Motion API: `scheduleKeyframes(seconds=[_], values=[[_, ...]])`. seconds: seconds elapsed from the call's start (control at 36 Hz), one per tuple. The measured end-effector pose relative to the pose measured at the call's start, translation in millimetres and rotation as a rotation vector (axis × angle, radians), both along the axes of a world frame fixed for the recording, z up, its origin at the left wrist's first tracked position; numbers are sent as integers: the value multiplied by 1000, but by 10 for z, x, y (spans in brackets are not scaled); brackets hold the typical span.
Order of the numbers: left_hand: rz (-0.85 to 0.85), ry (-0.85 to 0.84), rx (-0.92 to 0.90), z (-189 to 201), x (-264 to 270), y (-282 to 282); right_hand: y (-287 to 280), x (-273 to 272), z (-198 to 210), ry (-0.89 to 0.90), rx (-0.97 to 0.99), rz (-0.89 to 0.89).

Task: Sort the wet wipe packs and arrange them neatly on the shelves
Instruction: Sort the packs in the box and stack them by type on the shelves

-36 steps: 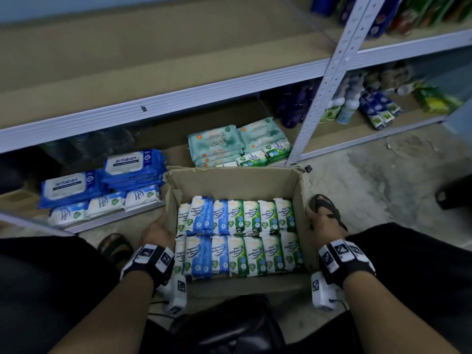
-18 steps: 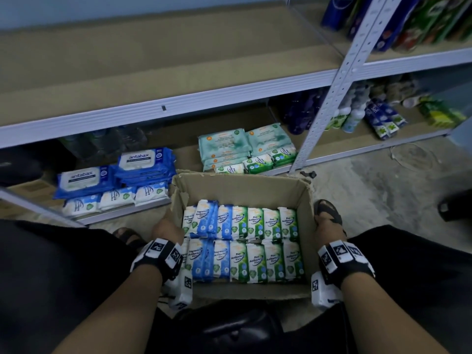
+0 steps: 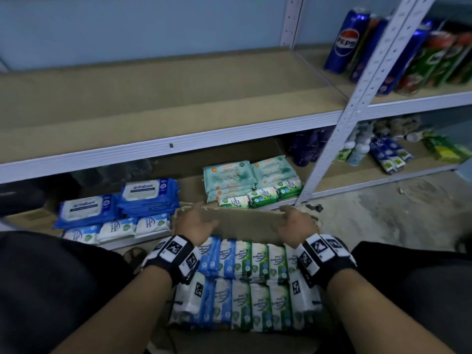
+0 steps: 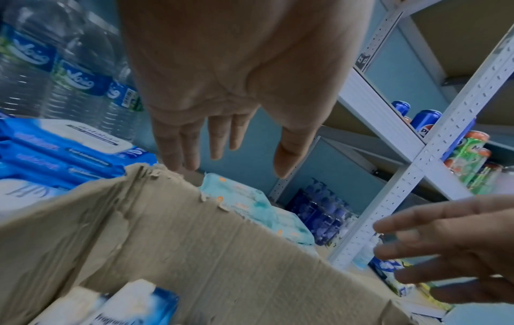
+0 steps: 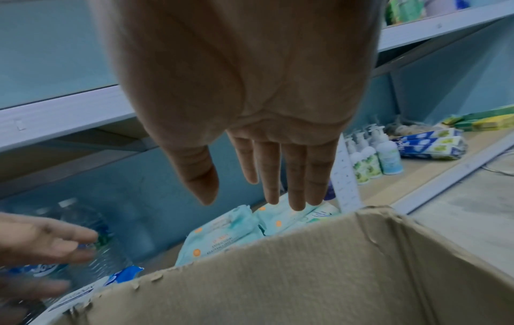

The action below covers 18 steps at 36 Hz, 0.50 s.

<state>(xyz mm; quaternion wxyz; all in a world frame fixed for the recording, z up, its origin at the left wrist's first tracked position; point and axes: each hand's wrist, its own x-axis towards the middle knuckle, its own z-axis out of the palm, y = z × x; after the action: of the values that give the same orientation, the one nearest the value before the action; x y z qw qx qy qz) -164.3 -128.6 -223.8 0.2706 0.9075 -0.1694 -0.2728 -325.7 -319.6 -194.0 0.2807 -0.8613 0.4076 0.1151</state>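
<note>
A cardboard box point(image 3: 245, 223) sits on the floor between my knees. Two rows of small wipe packs point(image 3: 245, 282), blue on the left and green on the right, stand in it. My left hand point(image 3: 196, 223) and right hand point(image 3: 296, 224) hover over the box's far wall, fingers straight, holding nothing. The wrist views show the left hand point(image 4: 236, 162) and right hand point(image 5: 250, 193) with bare palms above the torn box rim point(image 4: 172, 176). On the bottom shelf lie blue antabax packs point(image 3: 143, 198), small white-blue packs point(image 3: 117, 228), teal packs point(image 3: 229, 177) and small green packs point(image 3: 263, 196).
The middle shelf board point(image 3: 153, 98) is bare wood. A white upright post point(image 3: 357, 103) divides the bays. Right of it stand Pepsi cans point(image 3: 344, 42) and lotion bottles point(image 3: 357, 149). Water bottles point(image 4: 55, 66) sit behind the antabax packs. Concrete floor point(image 3: 383, 213) lies to the right.
Both hands have let go of the box's sides and moved up and forward over its far wall, fingers now straight. The head view has tilted up toward the shelves.
</note>
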Motion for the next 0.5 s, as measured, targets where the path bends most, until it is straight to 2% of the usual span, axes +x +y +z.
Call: scheduleKeyframes(seconds=[0.22, 0.39, 0.5], values=[[35, 128, -103, 10, 497, -531, -346, 727, 2, 61, -17, 138], [42, 145, -70, -181, 942, -873, -610, 1232, -259, 73, -35, 196], [50, 191, 64, -373, 1203, -1085, -735, 1590, -505, 53, -18, 195]])
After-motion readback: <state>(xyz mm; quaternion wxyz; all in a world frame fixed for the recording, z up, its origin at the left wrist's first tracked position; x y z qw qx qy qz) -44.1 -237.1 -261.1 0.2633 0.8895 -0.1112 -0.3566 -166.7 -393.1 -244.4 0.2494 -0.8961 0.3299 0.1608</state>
